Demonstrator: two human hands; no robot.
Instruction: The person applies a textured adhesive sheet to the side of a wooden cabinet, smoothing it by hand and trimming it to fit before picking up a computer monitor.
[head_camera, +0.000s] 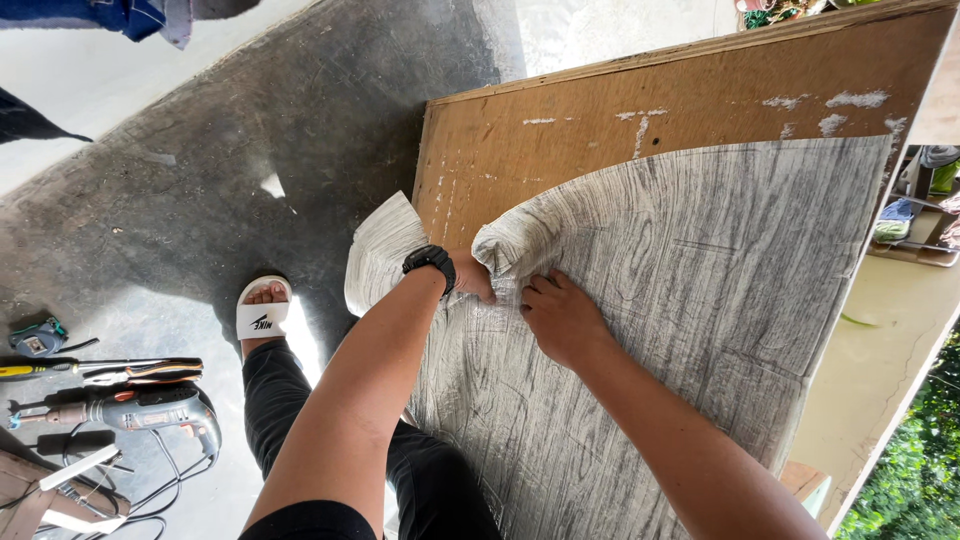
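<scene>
A brown wooden board (560, 130) stands before me, partly covered by a grey wood-grain sheet (700, 260). My left hand (472, 277), with a black watch on its wrist, grips the peeled-up edge of the sheet, which curls away from the board near the middle. My right hand (562, 318) presses flat on the stuck part of the sheet just beside that curl. A white flap of backing paper (378, 250) hangs off the board's left edge behind my left wrist.
Dark concrete floor (250, 150) lies to the left. A power drill (130, 410), a screwdriver (40, 370), pliers (140, 372) and a tape measure (35, 338) lie at lower left. My foot in a white sandal (262, 315) stands near the board. Greenery (910, 470) shows at lower right.
</scene>
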